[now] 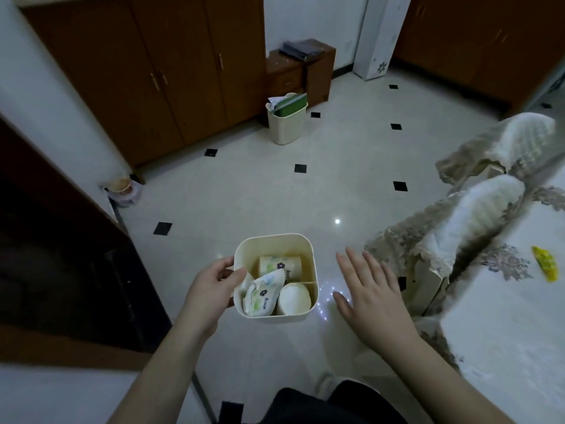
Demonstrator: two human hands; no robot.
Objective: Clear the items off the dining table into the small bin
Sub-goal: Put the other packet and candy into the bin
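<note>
A small cream bin (273,241) hangs over the tiled floor in front of me. My left hand (211,290) grips its left rim, thumb inside. Inside lie crumpled flowered paper cups (264,293), one on its side (279,265), and a white cup (294,298) in the right compartment. My right hand (368,290) hovers to the right of the bin, fingers spread and straight, holding nothing. The dining table (504,341) with a white cloth lies at the right; a yellow item (544,267) rests on it.
Two chairs with lace covers (477,218) stand against the table's left side. A larger cream waste bin (286,123) stuffed with rubbish stands by brown cabinets (146,71) across the floor. A dark cabinet (61,270) is on my left.
</note>
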